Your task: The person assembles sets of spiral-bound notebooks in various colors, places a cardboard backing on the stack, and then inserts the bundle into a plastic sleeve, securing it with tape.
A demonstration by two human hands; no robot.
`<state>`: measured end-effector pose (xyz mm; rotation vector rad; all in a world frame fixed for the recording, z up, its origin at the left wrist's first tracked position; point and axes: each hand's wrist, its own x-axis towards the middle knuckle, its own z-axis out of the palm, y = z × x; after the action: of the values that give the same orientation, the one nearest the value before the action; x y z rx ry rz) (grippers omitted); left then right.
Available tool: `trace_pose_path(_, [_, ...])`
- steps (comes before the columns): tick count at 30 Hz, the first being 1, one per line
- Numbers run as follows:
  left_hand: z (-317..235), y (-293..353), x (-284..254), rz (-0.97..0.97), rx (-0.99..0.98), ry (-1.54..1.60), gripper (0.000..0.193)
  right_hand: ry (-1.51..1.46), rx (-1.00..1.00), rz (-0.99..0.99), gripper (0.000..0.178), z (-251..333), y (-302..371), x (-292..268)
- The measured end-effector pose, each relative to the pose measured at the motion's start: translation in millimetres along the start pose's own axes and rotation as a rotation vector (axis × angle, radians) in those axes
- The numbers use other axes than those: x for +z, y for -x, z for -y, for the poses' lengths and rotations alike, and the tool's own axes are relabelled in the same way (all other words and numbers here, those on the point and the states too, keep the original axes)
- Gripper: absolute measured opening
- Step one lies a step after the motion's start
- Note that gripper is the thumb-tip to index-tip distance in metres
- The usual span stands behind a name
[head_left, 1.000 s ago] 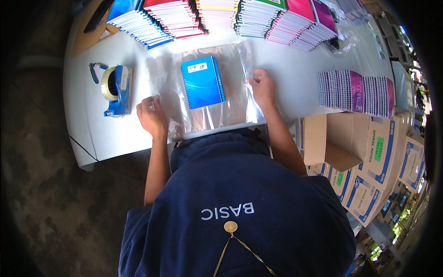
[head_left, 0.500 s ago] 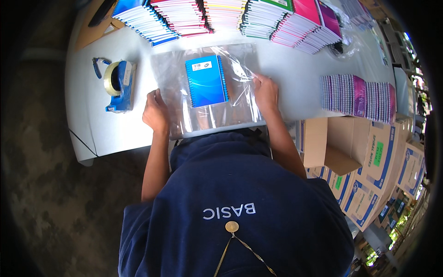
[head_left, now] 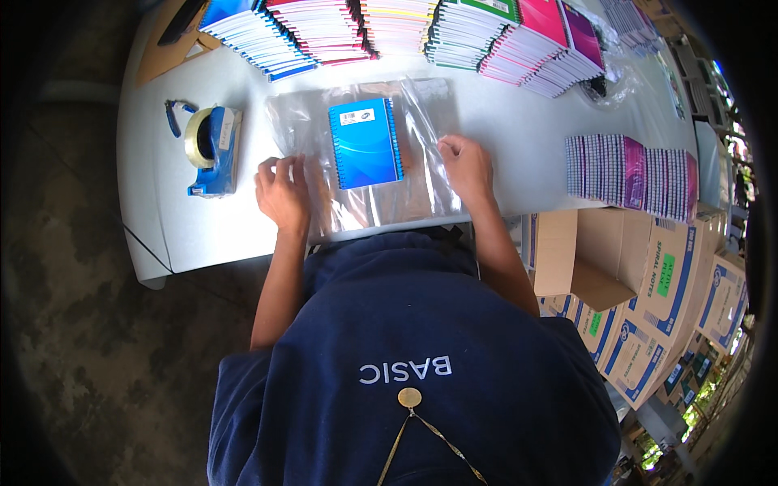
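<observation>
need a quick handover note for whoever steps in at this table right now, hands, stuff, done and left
Left hand: flat on the left edge of the clear plastic bag, gripping nothing.
Right hand: pressing the bag's right side.
Blue spiral notebook: lies in the middle of the bag on the white table; whether inside or on top is unclear.
Tape dispenser: left of the bag, untouched.
Done: notebook and bag brought together.
Left: no tape on the bag is visible.
</observation>
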<state>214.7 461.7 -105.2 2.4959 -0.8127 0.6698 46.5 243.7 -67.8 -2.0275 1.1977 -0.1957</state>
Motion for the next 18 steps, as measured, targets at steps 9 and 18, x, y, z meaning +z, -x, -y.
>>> trace_pose_path(9, [-24.9, -19.1, -27.9, 0.573, -0.393, 0.558, 0.019, -0.417, -0.044, 0.048, 0.023, 15.8, 5.5, 14.4])
trace_pose_path(18, [-13.2, -30.6, -26.1, 0.736, -0.180, 0.900, 0.019, -0.428, -0.329, 0.326, 0.021, 6.9, -18.6, 8.8])
